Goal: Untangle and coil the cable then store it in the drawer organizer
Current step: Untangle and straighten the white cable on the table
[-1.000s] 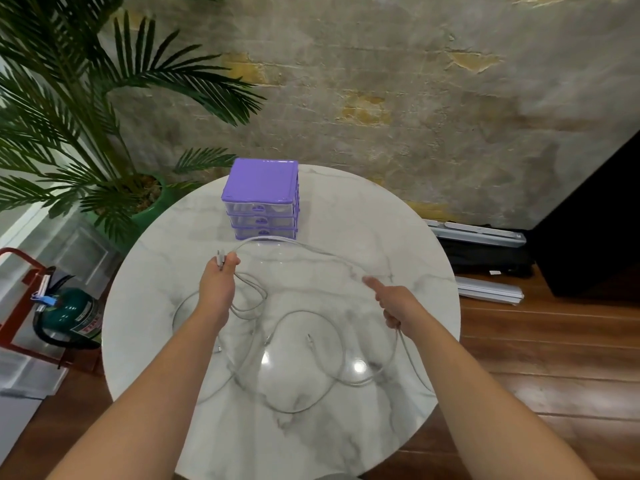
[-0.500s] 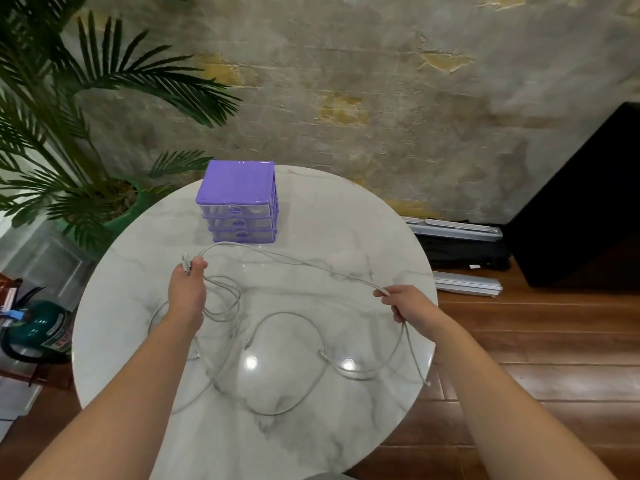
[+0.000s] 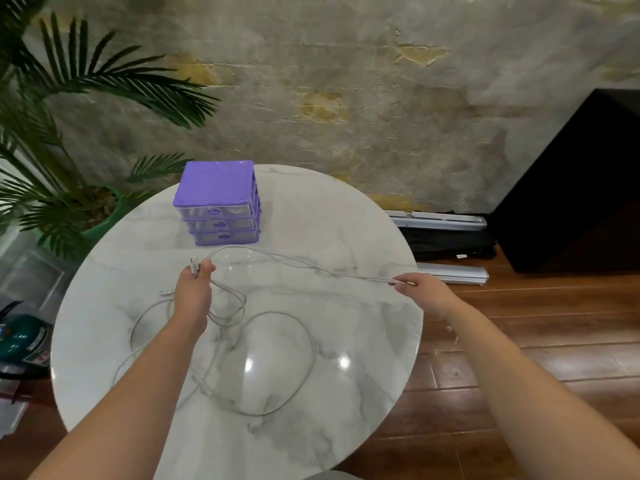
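Head view shows the left hand (image 3: 192, 295) pinching the white cable (image 3: 304, 268) plug, right hand (image 3: 420, 292) pinching its taut span over the marble table (image 3: 363, 230); pulling harder could tighten the slack loops into knots.

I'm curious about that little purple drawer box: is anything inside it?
The purple drawer box has three shut drawers with clear fronts; nothing is plainly visible through them, and their depths are hidden. The cable is outside.
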